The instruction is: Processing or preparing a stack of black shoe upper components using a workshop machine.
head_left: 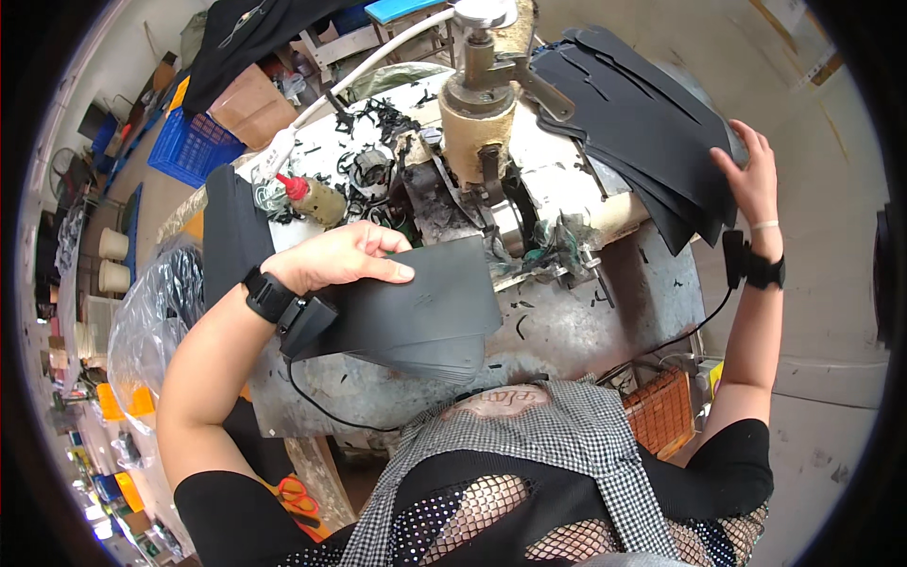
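Observation:
My left hand (354,260) pinches a flat black sheet (444,293) with rounded corners between thumb and fingers, the other fingers curled. Below that sheet, a fanned stack of similar black sheets (425,355) lies over the metal table's near part. Far to the right, my right hand (753,180) has its fingers apart at the outer edge of a pile of larger black cut pieces (642,113); thumb and fingertips meet that edge. Between my hands stands a bench machine (479,132) with a cream post and metal head. Black scraps lie about its base.
A red-capped bottle (312,197) stands left of the machine among black trimmings (383,123). More folded black material (231,227) hangs at the table's left edge. Behind it are a blue crate (194,146) and a cardboard box (253,106). Orange-handled scissors (300,501) are low left.

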Tool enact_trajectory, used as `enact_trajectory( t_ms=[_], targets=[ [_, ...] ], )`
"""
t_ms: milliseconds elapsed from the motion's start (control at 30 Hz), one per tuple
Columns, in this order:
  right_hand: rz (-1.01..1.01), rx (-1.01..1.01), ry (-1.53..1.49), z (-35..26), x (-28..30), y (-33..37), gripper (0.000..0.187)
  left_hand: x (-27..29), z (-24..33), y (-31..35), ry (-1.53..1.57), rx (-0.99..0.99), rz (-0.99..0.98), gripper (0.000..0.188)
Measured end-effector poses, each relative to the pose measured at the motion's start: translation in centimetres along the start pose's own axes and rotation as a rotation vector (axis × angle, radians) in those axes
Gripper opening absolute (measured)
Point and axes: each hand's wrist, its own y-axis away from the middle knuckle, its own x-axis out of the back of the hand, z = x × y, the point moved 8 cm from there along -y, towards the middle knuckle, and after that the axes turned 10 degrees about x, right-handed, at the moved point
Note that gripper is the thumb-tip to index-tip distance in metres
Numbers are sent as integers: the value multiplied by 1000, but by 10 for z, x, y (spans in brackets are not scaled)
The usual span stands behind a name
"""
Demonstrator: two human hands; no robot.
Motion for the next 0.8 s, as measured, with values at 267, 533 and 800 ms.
enact_trajectory(
  t_ms=[267,533,800],
  targets=[
    [-245,708,-460,-203,-25,59,58,-7,21,-24,89,-68,-41,19],
    [-225,-130,-948,-22,-16,2,13,-4,8,-2,51,-53,-41,25],
    [75,214,-154,-60,6,3,52,-1,2,-4,82,-15,-7,17]
  ],
)
